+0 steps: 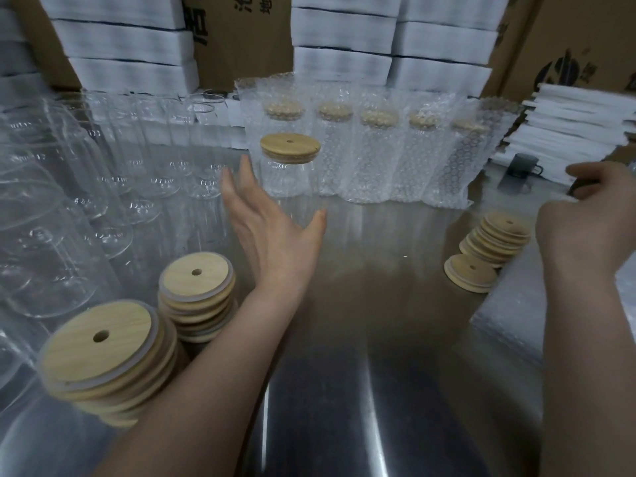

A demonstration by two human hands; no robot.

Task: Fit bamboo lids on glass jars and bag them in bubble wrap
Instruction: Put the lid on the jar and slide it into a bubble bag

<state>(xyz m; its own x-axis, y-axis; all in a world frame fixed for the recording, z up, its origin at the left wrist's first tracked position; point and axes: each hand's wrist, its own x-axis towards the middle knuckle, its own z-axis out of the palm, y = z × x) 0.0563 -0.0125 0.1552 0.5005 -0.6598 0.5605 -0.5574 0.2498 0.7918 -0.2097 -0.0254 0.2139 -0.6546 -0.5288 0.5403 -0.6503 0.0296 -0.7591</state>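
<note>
A glass jar with a bamboo lid on it stands upright on the steel table. My left hand is spread open just in front of the jar, fingers straight, thumb out to the right, holding nothing. My right hand is at the far right with its fingers curled over the edge of a pile of bubble wrap bags; what it holds is hidden. Behind the jar stands a row of several lidded jars in bubble wrap.
Stacks of bamboo lids sit at near left and at right, with one loose lid. Several empty glass jars crowd the left side. White foam packs and cartons line the back. A dark mug stands at right.
</note>
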